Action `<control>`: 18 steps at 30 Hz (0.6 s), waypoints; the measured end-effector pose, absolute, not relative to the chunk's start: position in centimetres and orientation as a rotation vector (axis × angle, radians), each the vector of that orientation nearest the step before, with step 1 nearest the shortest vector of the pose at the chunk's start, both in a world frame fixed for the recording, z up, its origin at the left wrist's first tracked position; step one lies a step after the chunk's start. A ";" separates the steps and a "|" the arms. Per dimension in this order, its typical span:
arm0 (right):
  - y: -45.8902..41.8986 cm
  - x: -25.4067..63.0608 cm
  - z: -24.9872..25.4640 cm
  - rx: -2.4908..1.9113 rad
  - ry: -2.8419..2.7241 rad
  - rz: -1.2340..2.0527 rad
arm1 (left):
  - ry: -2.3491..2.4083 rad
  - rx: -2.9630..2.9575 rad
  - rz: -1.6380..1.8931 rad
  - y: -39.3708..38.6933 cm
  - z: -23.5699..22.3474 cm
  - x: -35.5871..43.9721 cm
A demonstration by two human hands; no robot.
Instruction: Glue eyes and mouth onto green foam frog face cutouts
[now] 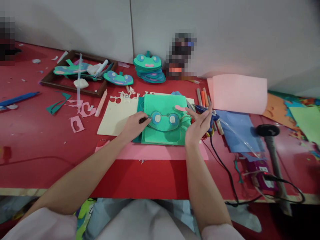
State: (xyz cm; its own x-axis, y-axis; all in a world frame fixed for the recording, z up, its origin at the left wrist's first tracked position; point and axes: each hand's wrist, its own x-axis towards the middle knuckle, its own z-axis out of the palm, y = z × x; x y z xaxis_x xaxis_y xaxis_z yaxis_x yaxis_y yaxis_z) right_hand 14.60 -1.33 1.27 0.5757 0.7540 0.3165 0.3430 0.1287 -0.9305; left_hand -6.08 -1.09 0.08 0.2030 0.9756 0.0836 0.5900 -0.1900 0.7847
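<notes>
While left fingers pinch a dark pen-like tool, right fingers are spread near a pink strip. The green face has eyes but lacks the stacked faces' pink mouth.

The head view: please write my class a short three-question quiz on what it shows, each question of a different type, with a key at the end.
1. Multiple choice: On the green face lying on the green sheets, what colour are the discs behind the white eye spots?
A) orange
B) blue
C) pink

2. True or false: The right hand is gripping the hammer.

3. Fill in the blank: The left hand pinches a dark object next to the face's ____ eye, as seen in the view.

Key:
1. B, blue
2. False; it is by a pink strip
3. left
</notes>
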 end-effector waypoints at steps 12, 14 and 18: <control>-1.2 15.5 0.0 -1.604 -1.227 0.201 | 1.420 1.692 0.859 -0.9 0.3 -6.2; -1.0 15.8 -0.2 -1.626 -1.286 0.152 | 1.419 1.707 0.851 -0.9 0.3 -6.2; -0.5 16.2 -1.1 -1.713 -1.359 0.112 | 1.465 1.861 0.795 -1.2 0.2 -6.0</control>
State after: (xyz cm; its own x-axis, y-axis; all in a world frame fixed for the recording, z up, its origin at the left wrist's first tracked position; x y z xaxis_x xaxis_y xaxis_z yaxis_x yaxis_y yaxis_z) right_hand 16.16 -0.50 -1.06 0.3869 0.8093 0.4420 0.7256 0.0286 -0.6875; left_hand -6.00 -1.18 0.19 0.1988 0.9772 0.0748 0.5953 -0.1810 0.7829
